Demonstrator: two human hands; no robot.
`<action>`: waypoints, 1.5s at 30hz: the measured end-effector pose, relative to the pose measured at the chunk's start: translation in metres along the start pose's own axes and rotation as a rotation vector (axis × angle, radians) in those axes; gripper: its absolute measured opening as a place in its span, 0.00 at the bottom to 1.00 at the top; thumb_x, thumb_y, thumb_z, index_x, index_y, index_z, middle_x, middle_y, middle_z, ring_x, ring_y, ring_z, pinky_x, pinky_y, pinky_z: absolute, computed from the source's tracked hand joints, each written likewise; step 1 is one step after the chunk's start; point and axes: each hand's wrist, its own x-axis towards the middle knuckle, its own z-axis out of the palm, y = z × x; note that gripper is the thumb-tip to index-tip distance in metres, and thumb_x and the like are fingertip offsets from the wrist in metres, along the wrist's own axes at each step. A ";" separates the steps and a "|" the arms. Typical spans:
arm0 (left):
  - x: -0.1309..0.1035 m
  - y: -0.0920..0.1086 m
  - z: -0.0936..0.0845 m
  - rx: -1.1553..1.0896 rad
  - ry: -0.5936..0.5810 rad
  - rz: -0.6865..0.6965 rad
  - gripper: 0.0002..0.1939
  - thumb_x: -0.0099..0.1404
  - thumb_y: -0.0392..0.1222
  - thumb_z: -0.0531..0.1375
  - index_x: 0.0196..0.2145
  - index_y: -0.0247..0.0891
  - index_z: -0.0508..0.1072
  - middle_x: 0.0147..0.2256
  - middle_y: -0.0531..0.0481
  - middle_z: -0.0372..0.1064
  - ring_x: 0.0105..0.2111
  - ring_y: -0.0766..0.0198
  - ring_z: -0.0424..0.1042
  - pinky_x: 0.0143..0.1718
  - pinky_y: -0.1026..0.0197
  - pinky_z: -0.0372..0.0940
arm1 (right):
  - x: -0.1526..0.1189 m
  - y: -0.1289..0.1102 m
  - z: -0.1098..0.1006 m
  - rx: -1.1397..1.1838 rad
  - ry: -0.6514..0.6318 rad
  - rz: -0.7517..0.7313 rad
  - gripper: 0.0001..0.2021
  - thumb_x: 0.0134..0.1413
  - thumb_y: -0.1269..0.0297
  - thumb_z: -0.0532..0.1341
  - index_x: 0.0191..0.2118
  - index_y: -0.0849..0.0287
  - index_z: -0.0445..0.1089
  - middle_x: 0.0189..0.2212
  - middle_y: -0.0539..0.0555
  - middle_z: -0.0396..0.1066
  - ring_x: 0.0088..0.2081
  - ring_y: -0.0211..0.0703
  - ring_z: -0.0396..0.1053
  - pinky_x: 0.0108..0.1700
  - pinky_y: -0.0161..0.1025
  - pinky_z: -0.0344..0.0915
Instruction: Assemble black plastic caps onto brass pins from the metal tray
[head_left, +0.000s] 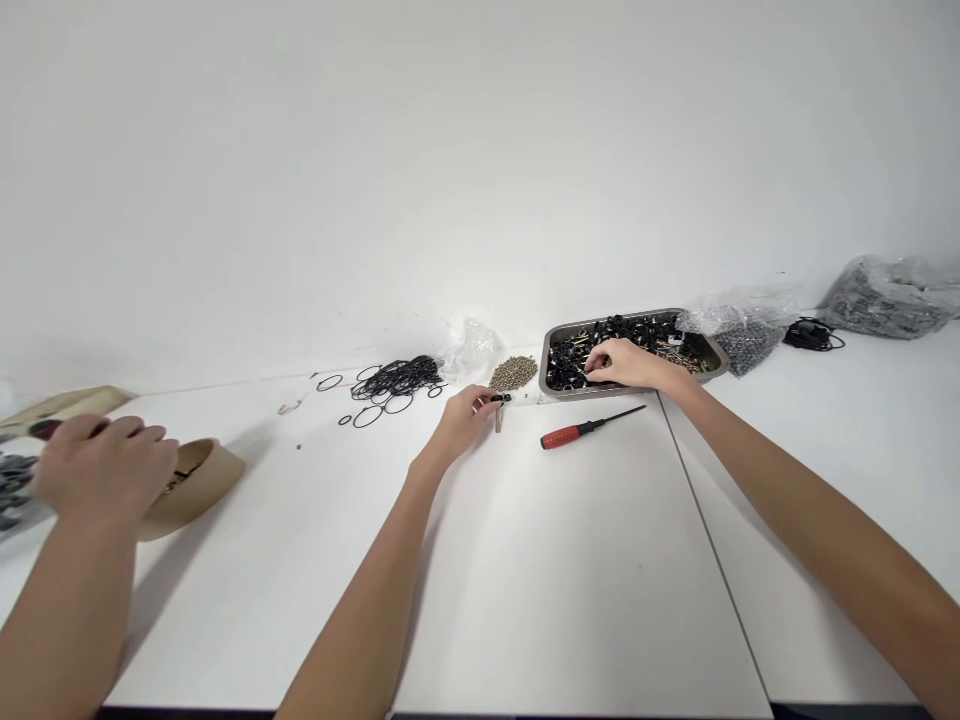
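Note:
My left hand [463, 418] pinches a small black part with a brass-coloured pin [498, 418] hanging down from it, just above the white table. Right behind it lies a heap of small brass-coloured pieces [514, 373]. My right hand [624, 363] reaches over the front rim of a metal tray [600, 394], its fingertips closed among many small black parts [568, 362]. Whatever those fingertips hold is too small to make out. In front of the tray rests a screwdriver [562, 436] with a red and black handle, touched by neither hand.
Black rubber rings [401, 378] and a clear plastic bag [471, 348] lie left of the tray. Plastic bags of dark parts [889, 300] and a black cord bundle [814, 334] stand right. At far left, another person's hand [109, 465] is beside a tan container [217, 485].

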 end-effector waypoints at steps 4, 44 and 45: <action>-0.004 0.018 -0.005 0.004 -0.204 -0.009 0.19 0.60 0.58 0.59 0.36 0.40 0.76 0.30 0.49 0.73 0.27 0.62 0.68 0.32 0.59 0.65 | -0.001 0.000 0.000 -0.030 -0.026 0.017 0.07 0.57 0.74 0.65 0.41 0.62 0.78 0.41 0.58 0.77 0.39 0.42 0.72 0.38 0.35 0.65; -0.025 0.065 0.037 -0.465 0.101 0.287 0.11 0.57 0.46 0.68 0.37 0.39 0.79 0.38 0.47 0.72 0.35 0.63 0.73 0.41 0.56 0.76 | -0.009 -0.035 -0.002 0.418 0.171 0.075 0.05 0.50 0.76 0.65 0.34 0.65 0.78 0.26 0.55 0.77 0.26 0.37 0.71 0.27 0.32 0.65; -0.024 0.064 0.037 -0.458 0.104 0.283 0.11 0.57 0.46 0.68 0.37 0.39 0.79 0.37 0.47 0.72 0.34 0.64 0.73 0.41 0.55 0.76 | -0.009 -0.028 -0.009 0.374 0.205 0.079 0.06 0.50 0.76 0.65 0.35 0.65 0.78 0.26 0.56 0.77 0.26 0.38 0.71 0.27 0.33 0.65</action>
